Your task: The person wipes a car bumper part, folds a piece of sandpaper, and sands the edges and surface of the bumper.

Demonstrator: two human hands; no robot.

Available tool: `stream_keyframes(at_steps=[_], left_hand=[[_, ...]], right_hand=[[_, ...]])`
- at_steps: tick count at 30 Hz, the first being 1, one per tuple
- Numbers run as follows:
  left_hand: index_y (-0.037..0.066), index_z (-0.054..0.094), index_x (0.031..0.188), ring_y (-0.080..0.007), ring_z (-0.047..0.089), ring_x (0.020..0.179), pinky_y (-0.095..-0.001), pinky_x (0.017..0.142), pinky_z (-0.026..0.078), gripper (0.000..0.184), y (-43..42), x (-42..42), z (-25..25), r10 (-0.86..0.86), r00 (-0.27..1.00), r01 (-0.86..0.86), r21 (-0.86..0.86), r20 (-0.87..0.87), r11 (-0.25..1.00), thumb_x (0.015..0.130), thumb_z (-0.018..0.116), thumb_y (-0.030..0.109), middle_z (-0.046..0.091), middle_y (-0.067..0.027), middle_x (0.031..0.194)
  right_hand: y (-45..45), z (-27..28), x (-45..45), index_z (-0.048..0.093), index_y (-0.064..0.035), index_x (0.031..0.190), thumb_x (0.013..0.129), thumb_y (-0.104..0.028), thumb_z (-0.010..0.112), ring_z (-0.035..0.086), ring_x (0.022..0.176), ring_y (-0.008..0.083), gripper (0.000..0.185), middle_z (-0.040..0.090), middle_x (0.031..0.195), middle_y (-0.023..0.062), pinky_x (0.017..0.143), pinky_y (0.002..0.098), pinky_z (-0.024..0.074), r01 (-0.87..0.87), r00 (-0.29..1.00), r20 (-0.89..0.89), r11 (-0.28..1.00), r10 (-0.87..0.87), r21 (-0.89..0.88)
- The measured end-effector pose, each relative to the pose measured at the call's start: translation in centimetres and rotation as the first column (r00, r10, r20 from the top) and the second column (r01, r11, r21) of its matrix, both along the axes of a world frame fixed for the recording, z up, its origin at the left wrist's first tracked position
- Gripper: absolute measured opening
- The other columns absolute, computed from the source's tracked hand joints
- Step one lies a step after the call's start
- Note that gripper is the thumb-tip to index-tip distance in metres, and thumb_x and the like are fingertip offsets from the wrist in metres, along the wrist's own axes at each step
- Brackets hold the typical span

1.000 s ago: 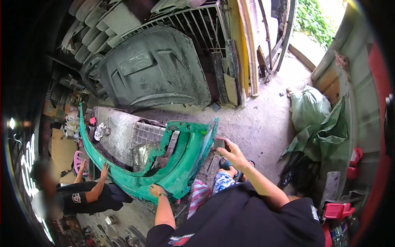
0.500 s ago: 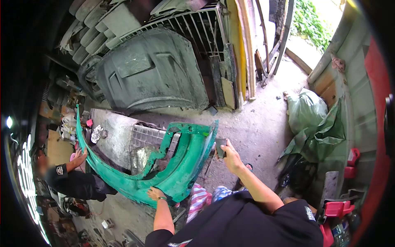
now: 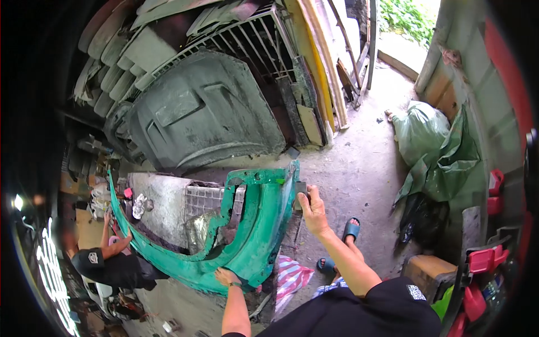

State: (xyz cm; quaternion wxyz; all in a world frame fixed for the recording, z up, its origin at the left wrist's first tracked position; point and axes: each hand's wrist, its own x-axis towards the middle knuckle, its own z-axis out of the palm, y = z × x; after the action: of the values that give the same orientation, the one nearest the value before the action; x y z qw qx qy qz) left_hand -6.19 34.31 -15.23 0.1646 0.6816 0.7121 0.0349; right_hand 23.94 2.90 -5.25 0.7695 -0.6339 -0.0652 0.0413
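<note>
A large green car bumper stretches across the middle, curving toward the far left, its painted surface scuffed. At its lower near edge, my left hand grips the rim, fingers bent over the panel. My right hand is closed around a small dark grey sanding block, with the thumb pressed on it. The block sits beside the right end of the bumper; whether it touches the panel I cannot tell. At the bumper's left part, another person's hand rests on the edge.
The other person bends at the left. A grey hood leans on a metal rack behind. Green plastic sheeting lies right, above a black bag. A striped cloth and a wooden box are nearby.
The view has shifted, bringing sandalled feet into sight. My right hand has turned the sanding block closer to the bumper's end. The other person has bent nearer the bumper.
</note>
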Motion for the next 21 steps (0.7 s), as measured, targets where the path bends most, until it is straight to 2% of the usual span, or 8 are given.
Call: stream_keyframes(at_steps=[1, 4, 8, 9, 12, 13, 14, 21], left_hand=[[0.004, 0.039, 0.139, -0.0356, 0.024, 0.138, -0.0537, 0.111, 0.020, 0.059, 0.4, -0.4, -0.1, -0.053, 0.998, 0.054, -0.013, 0.026, 0.998, 0.099, 0.022, 0.043, 0.030, -0.0150, 0.150], [0.005, 0.040, 0.140, -0.0342, 0.023, 0.139, -0.0534, 0.111, 0.019, 0.058, -0.4, -0.2, -0.4, -0.008, 1.000, 0.007, 0.039, 0.025, 0.999, 0.099, 0.022, 0.042, 0.031, -0.0115, 0.150], [0.008, 0.036, 0.143, -0.0337, 0.020, 0.141, -0.0545, 0.112, 0.013, 0.058, -0.9, 0.1, -0.8, 0.060, 0.994, -0.060, -0.006, 0.091, 0.998, 0.099, 0.022, 0.043, 0.029, -0.0097, 0.151], [0.008, 0.036, 0.143, -0.0337, 0.020, 0.141, -0.0545, 0.112, 0.013, 0.058, -0.4, 0.0, -1.3, 0.060, 0.993, -0.059, -0.019, 0.101, 0.998, 0.099, 0.022, 0.043, 0.029, -0.0097, 0.151], [0.008, 0.033, 0.144, -0.0331, 0.017, 0.142, -0.0549, 0.112, 0.011, 0.058, 0.5, -0.2, -2.5, 0.079, 0.996, -0.079, 0.017, 0.030, 0.997, 0.099, 0.021, 0.043, 0.027, -0.0101, 0.152], [0.008, 0.033, 0.143, -0.0329, 0.016, 0.142, -0.0547, 0.113, 0.011, 0.058, 0.0, 0.2, -1.4, 0.081, 0.996, -0.082, 0.007, 0.046, 0.997, 0.099, 0.021, 0.043, 0.027, -0.0106, 0.152], [0.007, 0.033, 0.143, -0.0328, 0.016, 0.143, -0.0546, 0.113, 0.011, 0.058, -0.6, 0.5, -0.9, 0.087, 0.995, -0.087, -0.006, 0.056, 0.996, 0.099, 0.020, 0.042, 0.026, -0.0112, 0.152], [0.007, 0.034, 0.142, -0.0322, 0.015, 0.143, -0.0541, 0.113, 0.011, 0.057, -0.9, 0.9, -0.8, 0.027, 1.000, -0.027, 0.006, 0.013, 1.000, 0.099, 0.019, 0.042, 0.026, -0.0107, 0.152]], right_hand=[[0.4, 1.2, -0.4, 0.047, -0.0035, 0.101, 0.098, -0.024, 0.049, 0.057, 0.058, 0.0144, 0.021, 0.057, 0.072, 0.0087, 0.052, 0.0289, 0.0484, 0.038, 0.993, -0.109, 0.999, -0.037, 0.005], [2.0, 2.2, -1.0, 0.046, -0.0036, 0.099, 0.099, -0.028, 0.046, 0.056, 0.053, 0.0149, 0.024, 0.055, 0.068, 0.0072, 0.046, 0.0300, 0.0472, 0.113, 0.972, -0.210, 0.993, -0.104, 0.029], [4.3, 3.3, -0.2, 0.046, -0.0045, 0.094, 0.100, -0.029, 0.044, 0.051, 0.049, 0.0132, 0.025, 0.052, 0.068, 0.0065, 0.043, 0.0286, 0.0453, 0.239, 0.943, -0.257, 0.968, -0.213, 0.074], [4.9, 3.9, -0.4, 0.045, -0.0033, 0.093, 0.100, -0.029, 0.043, 0.051, 0.050, 0.0165, 0.026, 0.051, 0.068, 0.0088, 0.045, 0.0324, 0.0436, 0.273, 0.919, -0.307, 0.961, -0.247, 0.046], [6.8, 0.9, -2.7, 0.045, -0.0065, 0.089, 0.099, -0.028, 0.045, 0.044, 0.047, 0.0097, 0.024, 0.045, 0.063, 0.0011, 0.040, 0.0271, 0.0349, 0.363, 0.921, -0.108, 0.926, -0.373, -0.104], [6.1, 3.1, -3.4, 0.043, -0.0013, 0.091, 0.099, -0.026, 0.044, 0.050, 0.055, 0.0242, 0.026, 0.048, 0.065, 0.0138, 0.053, 0.0404, 0.0383, 0.262, 0.931, -0.246, 0.963, -0.269, -0.062], [5.9, 2.7, -2.7, 0.043, -0.0013, 0.091, 0.099, -0.026, 0.044, 0.050, 0.055, 0.0242, 0.026, 0.048, 0.065, 0.0138, 0.053, 0.0404, 0.0383, 0.260, 0.934, -0.233, 0.963, -0.270, -0.072], [5.4, 3.6, -2.8, 0.043, -0.0039, 0.081, 0.098, -0.024, 0.047, 0.042, 0.045, 0.0109, 0.027, 0.046, 0.062, 0.0032, 0.040, 0.0298, 0.0341, 0.277, 0.926, -0.255, 0.960, -0.278, -0.039]])
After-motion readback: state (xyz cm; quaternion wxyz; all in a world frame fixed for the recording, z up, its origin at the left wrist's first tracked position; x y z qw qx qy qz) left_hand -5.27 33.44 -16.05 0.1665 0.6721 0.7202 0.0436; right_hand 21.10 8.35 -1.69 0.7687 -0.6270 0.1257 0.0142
